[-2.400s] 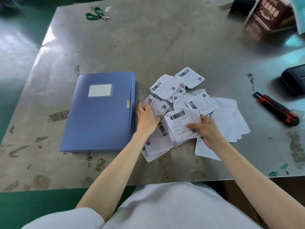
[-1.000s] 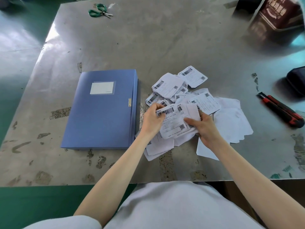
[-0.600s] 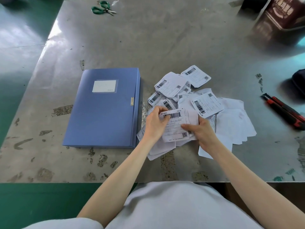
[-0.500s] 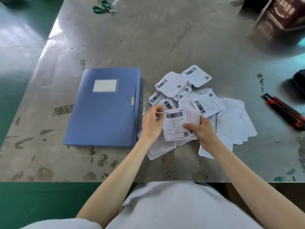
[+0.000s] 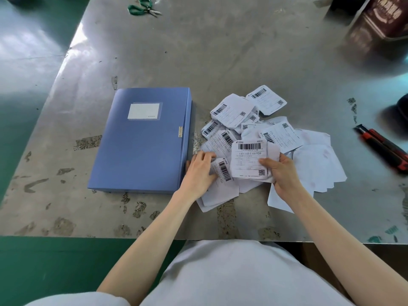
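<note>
Pinching a label stack [image 5: 248,161] over the pile [image 5: 234,111] on the surface [image 5: 220,51], the right grip [image 5: 281,171] clasps its edge. The left grip [image 5: 199,171] lies slack on a loose label [image 5: 224,171] beside the folder [image 5: 141,146].

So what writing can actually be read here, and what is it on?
"143-143-1 04-520": label held in the right hand.
Its smaller print, the other labels, the blue folder's sticker, the brown box: too blurred to read.
</note>
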Available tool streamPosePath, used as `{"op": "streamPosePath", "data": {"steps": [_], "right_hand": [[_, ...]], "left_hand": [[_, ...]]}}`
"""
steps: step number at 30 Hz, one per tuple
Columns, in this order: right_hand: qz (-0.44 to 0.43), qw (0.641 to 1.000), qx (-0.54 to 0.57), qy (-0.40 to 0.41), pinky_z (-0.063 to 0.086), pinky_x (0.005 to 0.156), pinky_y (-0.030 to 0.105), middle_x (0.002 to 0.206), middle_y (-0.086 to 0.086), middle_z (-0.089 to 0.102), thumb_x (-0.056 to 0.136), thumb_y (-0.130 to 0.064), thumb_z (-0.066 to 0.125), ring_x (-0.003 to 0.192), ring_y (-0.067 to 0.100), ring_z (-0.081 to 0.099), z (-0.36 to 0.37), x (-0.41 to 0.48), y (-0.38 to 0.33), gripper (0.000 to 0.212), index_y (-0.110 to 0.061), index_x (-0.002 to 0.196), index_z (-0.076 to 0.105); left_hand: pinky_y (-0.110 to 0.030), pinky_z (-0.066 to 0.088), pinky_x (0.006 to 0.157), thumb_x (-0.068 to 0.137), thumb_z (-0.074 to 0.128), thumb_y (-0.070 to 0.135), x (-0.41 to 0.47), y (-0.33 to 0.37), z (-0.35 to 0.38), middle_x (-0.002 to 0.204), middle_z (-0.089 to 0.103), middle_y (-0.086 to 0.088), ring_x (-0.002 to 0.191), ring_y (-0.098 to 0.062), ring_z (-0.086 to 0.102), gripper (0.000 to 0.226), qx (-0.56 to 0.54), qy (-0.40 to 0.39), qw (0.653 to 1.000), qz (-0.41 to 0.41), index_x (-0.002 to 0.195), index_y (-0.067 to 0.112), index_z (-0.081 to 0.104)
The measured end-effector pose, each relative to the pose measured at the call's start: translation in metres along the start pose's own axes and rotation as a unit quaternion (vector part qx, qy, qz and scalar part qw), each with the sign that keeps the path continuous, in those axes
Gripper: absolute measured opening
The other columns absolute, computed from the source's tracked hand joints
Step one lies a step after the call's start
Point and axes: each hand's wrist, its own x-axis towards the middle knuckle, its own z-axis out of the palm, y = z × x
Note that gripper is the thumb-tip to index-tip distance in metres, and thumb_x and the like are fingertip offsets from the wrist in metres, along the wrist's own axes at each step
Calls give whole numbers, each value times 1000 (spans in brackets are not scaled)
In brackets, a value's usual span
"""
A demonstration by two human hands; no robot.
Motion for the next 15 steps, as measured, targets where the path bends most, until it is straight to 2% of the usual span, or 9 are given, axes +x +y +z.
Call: {"op": "streamPosePath", "data": {"steps": [3,5,7,10,12,15], "right_hand": [[3,1000,3,4,61,69,34,86,0,76,82,10,56,76,18,72,-1,-2,1,29,-14,93,70],[6,1000,7,5,61,68,34,86,-1,76,82,10,56,76,17,72,-2,-3,2,29,-15,92,70],[7,1000,14,3,61,66,33,86,-1,76,82,9,56,77,17,72,-2,-5,1,29,-14,93,69],[9,1000,29,-3,61,69,37,90,2,76,83,8,57,80,19,72,-2,-7,0,27,-9,100,68],[6,999,31,-10,60,73,38,92,2,76,82,8,59,82,20,72,-1,-9,0,26,-9,100,69],[1,999,25,-21,59,77,38,90,2,76,82,8,59,81,20,71,4,-12,0,26,-10,96,70]], "left_hand": [[-36,36,98,91,60,16,0,1,-1,119,51,-3,114,-20,46,26,16,29,999,18,116,16,53],[-25,37,87,94,55,15,1,1,-3,108,50,0,101,-16,50,16,2,43,999,22,110,14,56],[-15,37,71,95,54,14,3,4,-9,100,51,3,87,-11,51,3,-65,54,996,-11,98,14,56],[-13,40,58,96,53,13,7,9,-17,87,60,4,74,-11,53,15,-194,69,974,-95,82,17,48],[-14,42,62,96,51,14,9,13,-19,85,63,3,74,-15,55,13,-252,75,955,-135,83,15,51],[-29,50,79,98,46,12,9,21,-18,101,69,-2,95,-19,64,15,-376,49,907,-186,98,14,60]]}}
